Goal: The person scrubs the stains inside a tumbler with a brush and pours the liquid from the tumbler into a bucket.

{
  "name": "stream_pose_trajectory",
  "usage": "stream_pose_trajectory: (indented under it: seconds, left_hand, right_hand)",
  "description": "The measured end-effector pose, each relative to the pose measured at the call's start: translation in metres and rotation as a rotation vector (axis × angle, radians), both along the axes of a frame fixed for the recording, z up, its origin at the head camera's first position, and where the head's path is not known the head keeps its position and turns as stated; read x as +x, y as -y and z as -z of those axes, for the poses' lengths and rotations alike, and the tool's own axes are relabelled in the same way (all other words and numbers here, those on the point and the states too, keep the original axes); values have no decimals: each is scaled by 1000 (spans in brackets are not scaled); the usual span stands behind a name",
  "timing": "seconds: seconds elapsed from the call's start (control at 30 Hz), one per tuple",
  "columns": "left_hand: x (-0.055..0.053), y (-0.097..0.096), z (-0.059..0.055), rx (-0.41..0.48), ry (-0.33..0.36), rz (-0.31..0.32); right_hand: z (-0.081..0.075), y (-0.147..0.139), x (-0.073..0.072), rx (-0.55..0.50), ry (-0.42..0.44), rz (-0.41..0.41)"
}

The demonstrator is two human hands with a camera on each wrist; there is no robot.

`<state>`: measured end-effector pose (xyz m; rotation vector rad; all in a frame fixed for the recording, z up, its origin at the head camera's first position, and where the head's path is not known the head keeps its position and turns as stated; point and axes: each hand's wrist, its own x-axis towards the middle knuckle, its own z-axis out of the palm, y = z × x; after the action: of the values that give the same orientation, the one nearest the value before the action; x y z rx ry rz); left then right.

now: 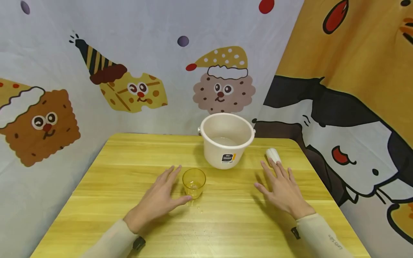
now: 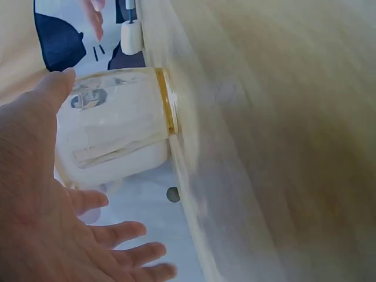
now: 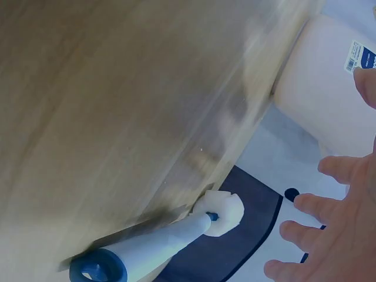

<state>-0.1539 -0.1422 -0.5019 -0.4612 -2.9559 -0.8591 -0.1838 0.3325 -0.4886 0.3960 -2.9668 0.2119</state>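
Wooden table (image 1: pixel 232 222), amber cup (image 1: pixel 194 183) beside spread left hand (image 1: pixel 159 197), contact unclear, right hand (image 1: pixel 284 191) spread near white tool (image 1: pixel 273 154)

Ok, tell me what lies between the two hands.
The cup, nearer the left hand; from it to the right hand the table is bare. The head view shows this.

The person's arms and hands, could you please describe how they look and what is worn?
The left sleeve and right sleeve are pale cream, the right bearing small grey lettering, hard to read. A black piece shows at the end of the left sleeve, another black piece at the right's. The left hand and right hand are bare, without visible gloves or rings.
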Motion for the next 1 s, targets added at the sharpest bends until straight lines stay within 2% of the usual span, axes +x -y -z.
stream_pose_trajectory:
  seconds: [0.13,0.47,0.8,1.0]
  left_hand:
    - [-1,-4,0,19,37,-8]
    - [-8,-17,-4,43,29,19]
    - [-12,-25,-4,92,63,22]
    - [-14,-28,-5,114,72,23]
  right_hand:
    - [-2,-1,-4,11,9,-1]
    - [-2,-6,-8,23,13,20]
    - [-2,-12,-12,7,7,34]
    - [-3,-14,-14,-5,33,48]
